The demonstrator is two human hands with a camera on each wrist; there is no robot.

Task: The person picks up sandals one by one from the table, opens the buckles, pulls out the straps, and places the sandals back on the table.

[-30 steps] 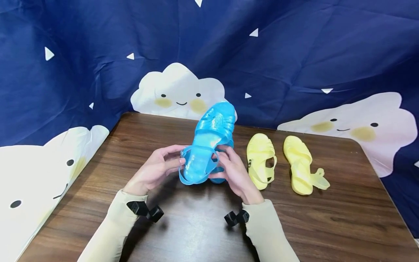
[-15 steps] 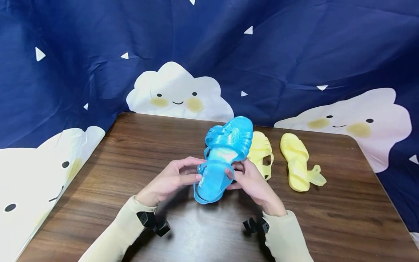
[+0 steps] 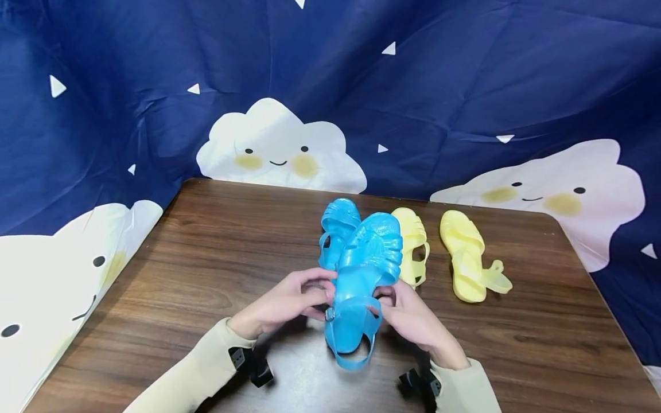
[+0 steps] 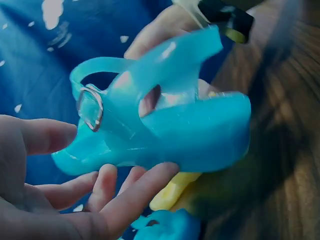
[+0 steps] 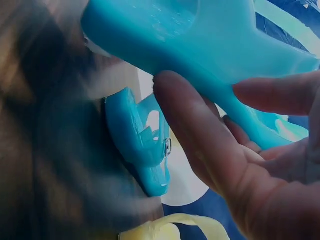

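A translucent blue jelly sandal (image 3: 356, 281) is held up between both hands, toe pointing away and open heel strap toward me. My left hand (image 3: 296, 298) holds its left side, near the metal buckle (image 3: 330, 314). In the left wrist view the fingertips (image 4: 167, 172) lie along the sole, with the thumb at the edge. My right hand (image 3: 413, 315) grips the right side; the right wrist view shows its thumb and fingers (image 5: 172, 95) on either side of the sole. Partly hidden behind it, a second blue sandal (image 3: 339, 221) lies on the table.
Right of the blue sandals lie two yellow jelly sandals: one (image 3: 410, 226) partly covered by the held sandal and hand, the other (image 3: 465, 258) with its strap spread out. They rest on the dark wooden table (image 3: 237, 241), before a navy cloud-print cloth (image 3: 320, 51).
The held blue sandal has come down and moved right and nearer to me, both hands with it. The second blue sandal now shows more at its left.
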